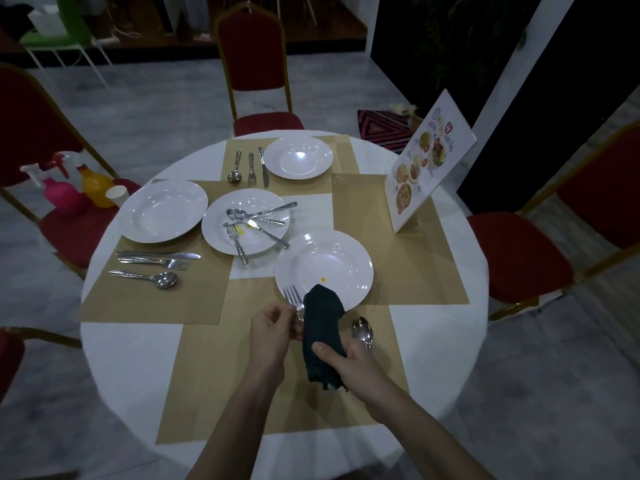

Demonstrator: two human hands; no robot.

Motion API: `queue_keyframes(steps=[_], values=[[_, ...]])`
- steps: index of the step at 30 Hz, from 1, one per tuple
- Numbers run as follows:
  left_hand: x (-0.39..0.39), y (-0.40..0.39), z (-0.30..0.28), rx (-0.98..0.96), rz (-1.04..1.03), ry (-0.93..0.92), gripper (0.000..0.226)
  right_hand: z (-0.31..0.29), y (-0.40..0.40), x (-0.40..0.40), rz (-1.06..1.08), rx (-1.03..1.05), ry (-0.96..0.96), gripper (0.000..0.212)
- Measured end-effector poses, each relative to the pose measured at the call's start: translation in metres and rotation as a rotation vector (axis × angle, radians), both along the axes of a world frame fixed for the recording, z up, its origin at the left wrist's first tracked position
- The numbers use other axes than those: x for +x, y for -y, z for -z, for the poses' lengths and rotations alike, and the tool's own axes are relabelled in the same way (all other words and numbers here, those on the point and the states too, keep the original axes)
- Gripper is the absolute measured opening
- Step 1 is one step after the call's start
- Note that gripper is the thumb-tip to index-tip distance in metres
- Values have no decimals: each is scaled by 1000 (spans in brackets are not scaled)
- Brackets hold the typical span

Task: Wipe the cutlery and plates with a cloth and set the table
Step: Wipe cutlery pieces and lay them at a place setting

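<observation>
Holding a fork [293, 296] by its neck in the left hand [273, 336], fingers curled round it, tines over the near plate [341, 263]. Gripping a dark cloth [322, 336] in the right hand [349, 363], wrapped about the fork's handle. Beside, on the mat [214, 382], a spoon [362, 331].

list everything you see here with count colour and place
plates: 4, white, on the table
placemats: 4, tan, round the table
laid cutlery: 2 sets, steel, far and left mats
loose cutlery: several, steel, on centre plate
spoon: 1, steel, near mat
fork: 1, steel, left hand
cloth: 1, dark, right hand
menu card: 1, right side
chairs: red
spray bottles: 2, pink, orange, left chair
left hand: holds fork
right hand: grips cloth
</observation>
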State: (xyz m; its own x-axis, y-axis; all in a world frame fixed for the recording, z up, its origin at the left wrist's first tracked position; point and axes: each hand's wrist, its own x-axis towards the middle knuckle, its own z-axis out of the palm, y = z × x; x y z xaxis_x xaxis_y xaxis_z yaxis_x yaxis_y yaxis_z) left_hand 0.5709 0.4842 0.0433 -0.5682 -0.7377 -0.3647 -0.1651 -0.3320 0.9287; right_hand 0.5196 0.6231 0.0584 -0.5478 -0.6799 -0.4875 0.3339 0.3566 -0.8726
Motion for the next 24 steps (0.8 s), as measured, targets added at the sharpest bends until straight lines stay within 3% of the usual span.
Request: queue_keyframes(steps=[4, 9, 17, 24], values=[[1, 12, -5, 22, -48, -51, 14, 1, 2, -1, -3, -7, 9, 16], [0, -1, -3, -56, 141, 26, 25, 3, 11, -3, 34, -25, 27, 17], [0, 8, 0, 2, -1, -8, 17, 9, -8, 2, 21, 10, 0, 23], [-1, -10, 12, -20, 154, 43, 22, 19, -14, 2, 30, 8, 0, 12]])
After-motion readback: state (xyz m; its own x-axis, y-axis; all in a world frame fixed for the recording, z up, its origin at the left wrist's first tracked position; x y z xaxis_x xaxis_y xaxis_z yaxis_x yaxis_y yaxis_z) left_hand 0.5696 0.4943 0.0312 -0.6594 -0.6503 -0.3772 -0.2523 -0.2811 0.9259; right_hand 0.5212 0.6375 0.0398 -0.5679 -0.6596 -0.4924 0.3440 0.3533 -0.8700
